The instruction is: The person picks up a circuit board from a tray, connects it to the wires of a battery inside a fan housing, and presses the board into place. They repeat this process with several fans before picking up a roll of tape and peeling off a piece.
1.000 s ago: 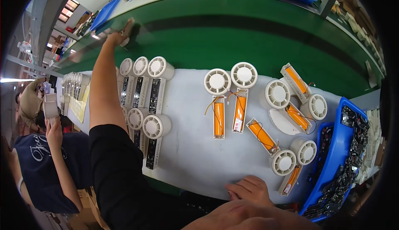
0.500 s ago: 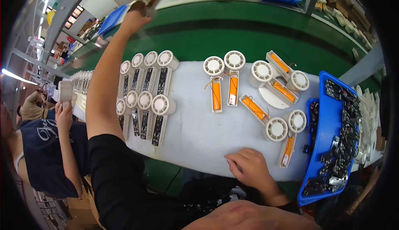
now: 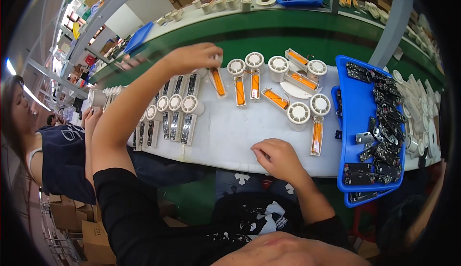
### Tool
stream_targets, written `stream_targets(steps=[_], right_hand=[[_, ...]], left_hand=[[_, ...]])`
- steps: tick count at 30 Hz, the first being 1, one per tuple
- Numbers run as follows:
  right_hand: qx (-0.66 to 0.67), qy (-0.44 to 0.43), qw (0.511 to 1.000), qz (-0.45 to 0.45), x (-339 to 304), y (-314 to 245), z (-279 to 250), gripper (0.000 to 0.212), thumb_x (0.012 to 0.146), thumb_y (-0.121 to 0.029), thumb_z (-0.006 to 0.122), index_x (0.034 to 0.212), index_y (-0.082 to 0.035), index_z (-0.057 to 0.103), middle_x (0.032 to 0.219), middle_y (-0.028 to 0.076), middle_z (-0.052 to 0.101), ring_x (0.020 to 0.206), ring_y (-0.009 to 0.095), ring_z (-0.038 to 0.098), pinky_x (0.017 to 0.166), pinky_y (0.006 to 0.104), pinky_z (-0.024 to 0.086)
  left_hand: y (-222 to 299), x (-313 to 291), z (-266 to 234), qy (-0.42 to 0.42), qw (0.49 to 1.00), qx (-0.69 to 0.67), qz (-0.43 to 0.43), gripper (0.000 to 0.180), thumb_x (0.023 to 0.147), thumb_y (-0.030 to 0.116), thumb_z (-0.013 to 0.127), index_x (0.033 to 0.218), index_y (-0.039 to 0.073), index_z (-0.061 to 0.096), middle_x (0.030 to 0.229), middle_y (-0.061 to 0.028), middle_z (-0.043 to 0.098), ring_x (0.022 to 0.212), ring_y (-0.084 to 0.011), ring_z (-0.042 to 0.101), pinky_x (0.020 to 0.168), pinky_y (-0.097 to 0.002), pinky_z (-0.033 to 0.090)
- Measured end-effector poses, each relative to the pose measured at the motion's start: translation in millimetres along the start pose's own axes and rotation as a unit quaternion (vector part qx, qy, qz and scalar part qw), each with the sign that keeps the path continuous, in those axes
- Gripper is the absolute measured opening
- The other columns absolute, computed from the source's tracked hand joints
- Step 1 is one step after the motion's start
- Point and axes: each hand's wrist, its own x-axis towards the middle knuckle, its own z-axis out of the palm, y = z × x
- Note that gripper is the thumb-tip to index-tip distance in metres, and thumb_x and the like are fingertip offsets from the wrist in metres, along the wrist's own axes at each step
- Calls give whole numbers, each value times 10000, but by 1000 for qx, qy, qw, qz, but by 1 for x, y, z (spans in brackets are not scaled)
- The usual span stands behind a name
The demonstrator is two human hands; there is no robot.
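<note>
While left hand point(image 3: 194, 57) pinches an orange-faced fan unit point(image 3: 217, 79), fingers closed on it, right hand point(image 3: 277, 156) rests loosely curled, holding nothing, on white mat point(image 3: 230, 131).

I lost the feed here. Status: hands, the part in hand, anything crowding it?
Left hand closed on white fan unit. Right hand resting on the white mat, empty. Rows of fan units close beside.

This is a factory assembly line. A long green conveyor belt point(image 3: 288, 35) runs between white work desks point(image 3: 235, 131) laid with rows of identical white fan units point(image 3: 182, 117). A blue tray point(image 3: 357, 122) holds many circuit boards point(image 3: 384, 122). Other workers point(image 3: 53, 141) sit alongside, with cardboard boxes point(image 3: 72, 218) stacked on the floor.
</note>
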Motion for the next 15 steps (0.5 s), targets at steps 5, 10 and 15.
stream_targets(steps=[5, 10, 15], right_hand=[[-4, 11, 1000, -7, -2, 0, 1, 78, 912, -123, 681, 922, -52, 712, 846, 123, 717, 793, 333, 686, 714, 439, 541], [-9, 8, 1000, -2, -5, 2, -1, 81, 911, -102, 698, 958, -43, 728, 877, 127, 735, 802, 329, 697, 718, 416, 551], [-8, 4, 1000, -11, -5, 3, -2, 79, 908, -100, 698, 953, -41, 727, 878, 128, 735, 802, 331, 696, 720, 419, 551]], left_hand=[[32, 15, 18, 14, 989, -112, -91, 659, 810, -168, 567, 1395, 132, 528, 1384, -154, 542, 1334, -355, 517, 1082, -419, 489], [43, 27, 25, -21, 959, -196, -203, 807, 787, -192, 552, 1516, 132, 431, 1435, -166, 526, 1373, -384, 494, 1112, -435, 469], [58, 43, 22, -8, 894, -348, -281, 778, 781, -197, 534, 1492, 109, 469, 1445, -181, 529, 1377, -373, 495, 1116, -425, 469]])
